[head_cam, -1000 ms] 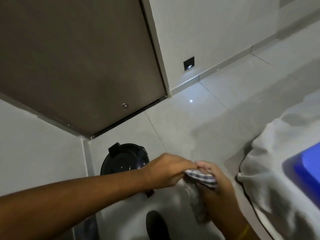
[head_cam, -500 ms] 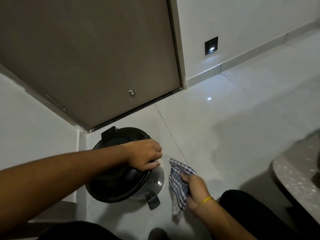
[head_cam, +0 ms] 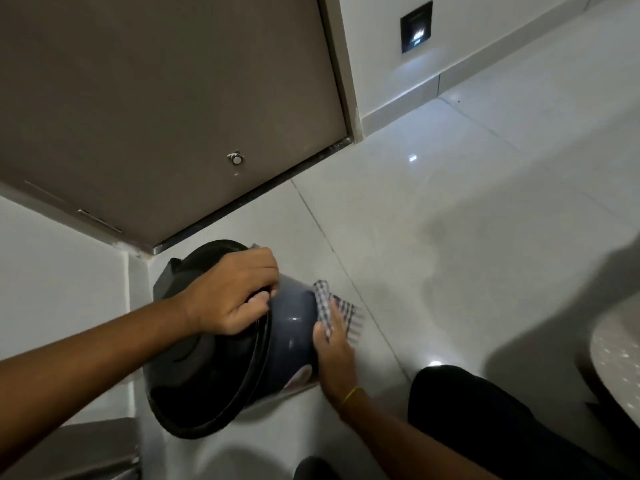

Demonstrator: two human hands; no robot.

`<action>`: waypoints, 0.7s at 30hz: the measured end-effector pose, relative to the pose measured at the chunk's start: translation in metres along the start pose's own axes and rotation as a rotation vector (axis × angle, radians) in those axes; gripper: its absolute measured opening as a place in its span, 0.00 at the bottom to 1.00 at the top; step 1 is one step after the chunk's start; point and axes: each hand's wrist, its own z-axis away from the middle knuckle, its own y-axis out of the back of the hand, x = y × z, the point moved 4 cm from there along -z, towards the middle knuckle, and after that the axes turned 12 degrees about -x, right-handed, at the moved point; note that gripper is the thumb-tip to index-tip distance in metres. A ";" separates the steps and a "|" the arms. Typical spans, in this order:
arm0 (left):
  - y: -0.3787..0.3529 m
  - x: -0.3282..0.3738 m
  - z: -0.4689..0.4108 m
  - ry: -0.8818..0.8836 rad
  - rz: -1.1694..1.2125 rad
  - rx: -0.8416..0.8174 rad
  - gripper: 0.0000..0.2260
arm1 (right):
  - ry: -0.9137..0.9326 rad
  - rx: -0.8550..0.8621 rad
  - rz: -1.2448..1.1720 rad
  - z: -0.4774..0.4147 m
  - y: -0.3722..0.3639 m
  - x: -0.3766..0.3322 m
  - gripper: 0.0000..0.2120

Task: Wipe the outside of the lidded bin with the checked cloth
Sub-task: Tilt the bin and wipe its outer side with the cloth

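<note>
The lidded bin [head_cam: 291, 344] has a shiny grey body and a black lid [head_cam: 207, 375], and it leans toward me in the floor corner by the door. My left hand [head_cam: 232, 292] grips the lid's upper rim, fingers curled over the edge. My right hand [head_cam: 334, 355] lies flat against the bin's right side, pressing the checked cloth [head_cam: 329, 306] onto the metal. Part of the cloth sticks out past my fingers toward the floor. A yellow band sits on my right wrist.
A brown door [head_cam: 166, 98] closes the corner behind the bin, with a small stopper [head_cam: 236, 158] low on it. A lit wall socket [head_cam: 416, 26] is at upper right. My dark-clothed knee [head_cam: 485, 417] and a speckled rounded surface [head_cam: 616, 362] lie to the right.
The bin has tipped toward me under my left hand. My right hand, which held the cloth hanging beside the bin, has come up and pressed it against the bin's side.
</note>
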 end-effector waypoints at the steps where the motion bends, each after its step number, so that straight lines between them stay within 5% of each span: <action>1: 0.001 -0.006 0.006 0.024 0.010 0.029 0.15 | -0.069 0.005 0.006 -0.017 0.007 -0.001 0.26; 4: 0.001 -0.021 0.027 0.090 0.040 0.096 0.15 | -0.076 -0.016 0.076 -0.045 0.008 -0.029 0.23; 11: 0.017 -0.061 0.047 0.240 0.086 0.255 0.16 | 0.437 -0.343 0.224 0.004 -0.063 -0.075 0.26; 18: 0.008 -0.042 0.054 0.244 0.080 0.250 0.14 | -0.054 -0.128 0.359 -0.088 0.008 -0.054 0.22; 21: 0.006 -0.040 0.050 0.244 0.080 0.270 0.16 | 0.039 -0.250 0.176 -0.091 -0.022 -0.084 0.20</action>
